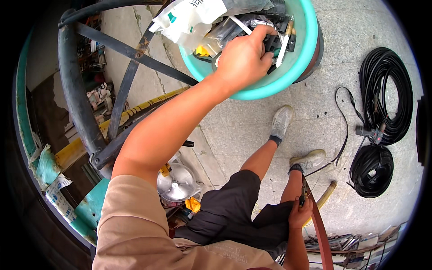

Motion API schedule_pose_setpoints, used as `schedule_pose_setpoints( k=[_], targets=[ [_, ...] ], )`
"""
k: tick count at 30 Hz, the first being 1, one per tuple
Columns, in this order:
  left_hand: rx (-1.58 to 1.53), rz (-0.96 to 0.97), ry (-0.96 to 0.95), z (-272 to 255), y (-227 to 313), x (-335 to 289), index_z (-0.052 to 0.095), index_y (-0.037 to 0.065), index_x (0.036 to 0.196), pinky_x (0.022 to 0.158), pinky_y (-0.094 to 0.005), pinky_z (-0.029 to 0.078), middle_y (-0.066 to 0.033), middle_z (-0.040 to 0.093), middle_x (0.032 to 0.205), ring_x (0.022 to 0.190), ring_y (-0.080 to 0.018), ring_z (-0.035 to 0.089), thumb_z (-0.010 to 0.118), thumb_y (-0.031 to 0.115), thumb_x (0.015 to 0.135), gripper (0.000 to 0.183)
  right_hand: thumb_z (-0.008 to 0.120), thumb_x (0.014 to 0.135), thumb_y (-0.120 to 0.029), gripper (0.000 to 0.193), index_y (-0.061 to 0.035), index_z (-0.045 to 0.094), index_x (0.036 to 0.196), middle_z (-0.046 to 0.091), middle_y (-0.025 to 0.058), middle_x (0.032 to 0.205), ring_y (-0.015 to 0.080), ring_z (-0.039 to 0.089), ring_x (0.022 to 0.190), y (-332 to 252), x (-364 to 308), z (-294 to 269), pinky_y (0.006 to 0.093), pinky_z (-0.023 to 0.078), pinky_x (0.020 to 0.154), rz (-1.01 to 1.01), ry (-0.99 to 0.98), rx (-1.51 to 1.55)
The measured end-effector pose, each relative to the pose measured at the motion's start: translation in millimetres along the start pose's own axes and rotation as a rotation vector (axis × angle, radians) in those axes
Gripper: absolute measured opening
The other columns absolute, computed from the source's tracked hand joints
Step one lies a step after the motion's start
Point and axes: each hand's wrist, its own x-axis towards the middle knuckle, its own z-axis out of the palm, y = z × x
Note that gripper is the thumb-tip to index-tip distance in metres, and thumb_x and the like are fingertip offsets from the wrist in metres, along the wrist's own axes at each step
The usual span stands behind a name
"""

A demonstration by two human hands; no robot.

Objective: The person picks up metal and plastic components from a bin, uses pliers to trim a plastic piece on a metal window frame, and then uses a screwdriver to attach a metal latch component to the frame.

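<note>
My left hand [245, 56] reaches down into a turquoise basin [204, 74] full of small items. Its thumb and index finger are bent and apart over dark pieces; the other fingers are mostly hidden. White-and-tan sticks [284, 47] lie just right of the fingertips, and a white rod [240, 25] rests above the knuckles. A clear plastic bag [191, 22] with a white label covers the basin's left side. Low beside my leg, my right hand [300, 213] is closed around a narrow, dark clamp-like tool [303, 192] pointing away from me.
Coiled black cables [402, 96] lie on the concrete floor at right, with a corded tool [372, 133] between the coils. A dark metal frame [76, 76] stands at left. A round metal disc [176, 182] sits below my left arm. A reddish bar [320, 229] passes my right hand.
</note>
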Motion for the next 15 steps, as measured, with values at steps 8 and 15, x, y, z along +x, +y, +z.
schedule_pose_setpoints(
  k=[8, 15],
  targets=[
    [0.116, 0.043, 0.093, -12.4, -11.4, -17.3, 0.075, 0.015, 0.132, 0.066, -0.0453, 0.056, -0.0110, 0.072, 0.078, 0.069, -0.0318, 0.072, 0.083, 0.012, 0.093, 0.039, 0.073, 0.107, -0.023, 0.027, 0.0026, 0.068, 0.103, 0.063, 0.0236, 0.097, 0.0498, 0.062, 0.092, -4.1, 2.0, -4.0, 0.0589, 0.048, 0.079, 0.033, -0.013, 0.029],
    [0.157, 0.082, -0.267, -35.9, -4.9, -19.9, 0.080, 0.012, 0.113, 0.070, -0.0459, 0.059, -0.0135, 0.076, 0.083, 0.075, -0.0329, 0.076, 0.085, 0.016, 0.089, 0.025, 0.074, 0.106, -0.024, 0.027, 0.0025, 0.068, 0.102, 0.063, 0.0238, 0.097, 0.0502, 0.063, 0.093, 0.3, 3.1, -2.5, 0.0587, 0.048, 0.079, 0.001, 0.021, 0.037]
  ],
)
